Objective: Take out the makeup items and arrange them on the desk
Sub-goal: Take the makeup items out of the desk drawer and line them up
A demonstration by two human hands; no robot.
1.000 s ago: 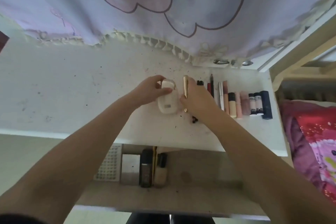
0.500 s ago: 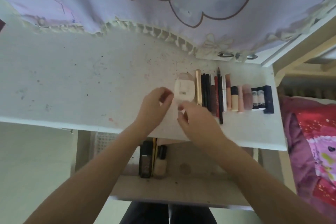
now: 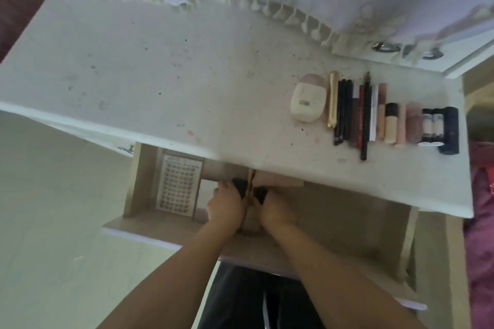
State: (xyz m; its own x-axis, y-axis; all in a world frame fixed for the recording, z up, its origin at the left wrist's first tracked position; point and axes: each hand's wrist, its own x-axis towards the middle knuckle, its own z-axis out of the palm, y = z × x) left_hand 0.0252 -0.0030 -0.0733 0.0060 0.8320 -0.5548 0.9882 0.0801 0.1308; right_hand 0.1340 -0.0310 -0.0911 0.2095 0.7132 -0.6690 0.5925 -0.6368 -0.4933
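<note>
- Left hand [image 3: 226, 204] and right hand [image 3: 272, 209] reach into the open pale wooden drawer [image 3: 334, 222], fingers curled round dark-capped bottles [image 3: 242, 187]; exact grip unclear.
- Neat makeup row [image 3: 387, 115] lies far right on the white desk [image 3: 160, 75].
- Risk: bottles knocking the desk edge, slipping.

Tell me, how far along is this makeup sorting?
Well along. A row of tubes, pencils and small bottles lies side by side on the white desk, with a cream rounded case at its left end. Now the left hand and right hand both reach into the open wooden drawer around dark bottles. Those remain, plus a white dotted sheet.
</note>
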